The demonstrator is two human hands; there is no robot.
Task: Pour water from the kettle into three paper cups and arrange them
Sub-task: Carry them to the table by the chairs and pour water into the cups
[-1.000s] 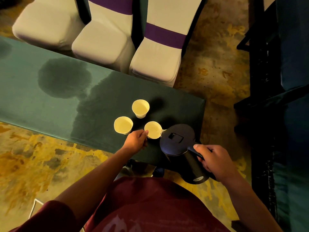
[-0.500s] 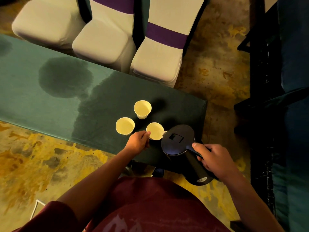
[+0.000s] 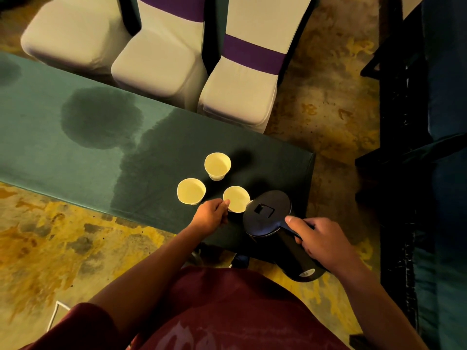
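Note:
Three pale paper cups stand upright in a triangle on the green table (image 3: 75, 152): a far cup (image 3: 217, 165), a left cup (image 3: 191, 191) and a near cup (image 3: 237, 199). My left hand (image 3: 211, 215) grips the near cup's side. A black kettle (image 3: 268, 213) is tilted toward that cup, its spout at the cup's rim. My right hand (image 3: 320, 240) is closed around the kettle's handle. Whether water is flowing cannot be seen.
Large dark wet patches (image 3: 101, 117) spread over the tablecloth left of the cups. Three white-covered chairs with purple bands (image 3: 242, 82) stand behind the table. The table's right end (image 3: 309, 173) lies just beyond the kettle. Dark furniture (image 3: 417, 147) fills the right side.
The kettle has tipped slightly further toward the near cup, with its spout reaching the rim. Both hands keep their holds; the cups stay in place.

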